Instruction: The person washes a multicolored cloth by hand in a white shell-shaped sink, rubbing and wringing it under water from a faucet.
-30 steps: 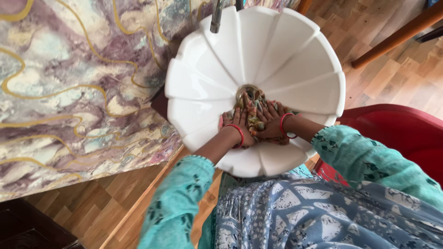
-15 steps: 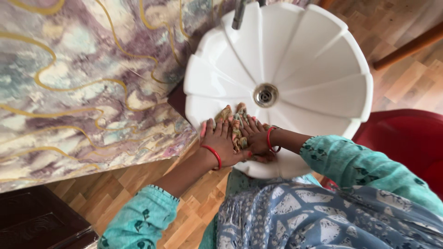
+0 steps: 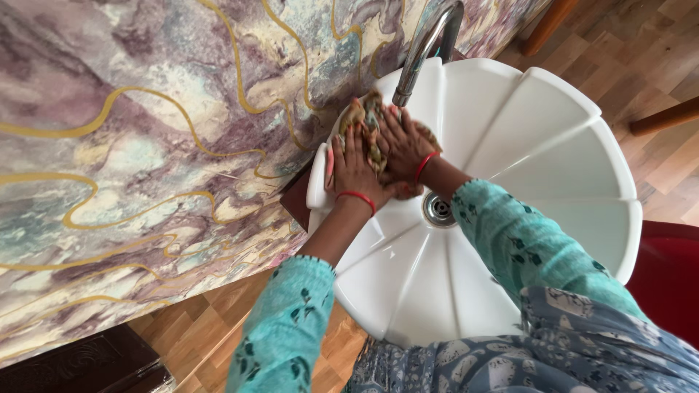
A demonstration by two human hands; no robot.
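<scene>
A marbled wall panel (image 3: 138,138) in purple, cream and teal with gold veins fills the frame from nine to twelve o'clock. Beside it, a white scalloped basin (image 3: 553,167) spreads from the centre toward three and five o'clock, its steel drain (image 3: 439,209) near the middle. A curved chrome faucet (image 3: 426,47) rises at twelve o'clock. A red chair (image 3: 670,276) shows at four o'clock, over wooden flooring (image 3: 196,320).

Both forearms, in teal patterned sleeves, reach toward the basin's rim at eleven o'clock. The left hand (image 3: 354,171) and right hand (image 3: 404,149), each with a red bangle, lie flat with fingers extended and close together, pressing down on a crumpled cloth (image 3: 364,120). The cloth is multicoloured, in muted green, orange and tan, bunched under the fingertips against the inner wall just below the faucet's spout.
</scene>
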